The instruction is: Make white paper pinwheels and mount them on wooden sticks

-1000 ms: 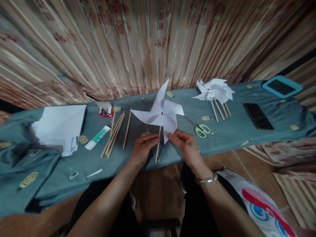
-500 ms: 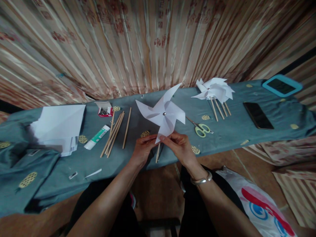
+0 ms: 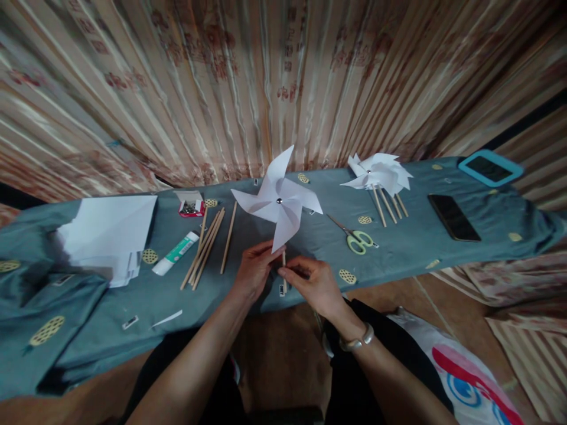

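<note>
The left hand gripped the pinwheel stick at the surface's near edge; the right hand pinched the stick lower down. The wheel looked pinned, so this seemed a checking step; next would need a light flick.

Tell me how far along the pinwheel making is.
Done: a pile of finished white paper pinwheels lies on the blue cloth-covered table. In hand: left hand and right hand hold another white pinwheel by its stick. Left: loose wooden sticks and white paper sheets.
</note>
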`<state>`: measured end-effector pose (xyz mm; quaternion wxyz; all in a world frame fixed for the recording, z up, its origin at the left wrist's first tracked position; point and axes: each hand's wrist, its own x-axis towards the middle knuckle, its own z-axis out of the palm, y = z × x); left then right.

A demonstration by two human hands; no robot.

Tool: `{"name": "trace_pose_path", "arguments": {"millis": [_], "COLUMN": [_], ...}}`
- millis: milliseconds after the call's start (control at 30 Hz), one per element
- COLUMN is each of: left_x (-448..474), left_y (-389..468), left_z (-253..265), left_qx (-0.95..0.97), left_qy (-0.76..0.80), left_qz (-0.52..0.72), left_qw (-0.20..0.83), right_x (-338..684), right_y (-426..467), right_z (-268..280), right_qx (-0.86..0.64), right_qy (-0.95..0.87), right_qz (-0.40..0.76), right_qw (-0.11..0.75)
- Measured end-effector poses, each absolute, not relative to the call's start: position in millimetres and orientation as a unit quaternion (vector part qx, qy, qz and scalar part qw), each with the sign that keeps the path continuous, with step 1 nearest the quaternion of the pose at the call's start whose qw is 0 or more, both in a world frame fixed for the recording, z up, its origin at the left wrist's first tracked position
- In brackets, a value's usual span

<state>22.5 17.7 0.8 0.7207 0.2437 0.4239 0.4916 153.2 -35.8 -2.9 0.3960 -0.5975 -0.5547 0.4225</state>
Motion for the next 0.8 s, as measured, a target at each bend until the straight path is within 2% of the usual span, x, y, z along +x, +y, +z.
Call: {"name": "trace_pose_path", "arguments": {"millis": [400,667,800], "left_x": [25,17,15], "left_y": [16,15,13], "left_z": [-2,-1,-2], "left_qx": [0.236,0.261,0.269], "left_qy": [0.407,0.429,0.433], "left_qz": [0.494,0.487,0.481], "left_qw": [0.732,0.715,0.713], "right_x": [164,211,248], "right_y": [-33,-11,13], "right_z": [-14,12,36], "right_qx": [-0.598,-0.666,-0.717], "right_qy": [-0.547,-0.598,-0.600], "right_qz": [0.417,0.261,0.177], "right_qw": [0.411,0.362,0.306]}}
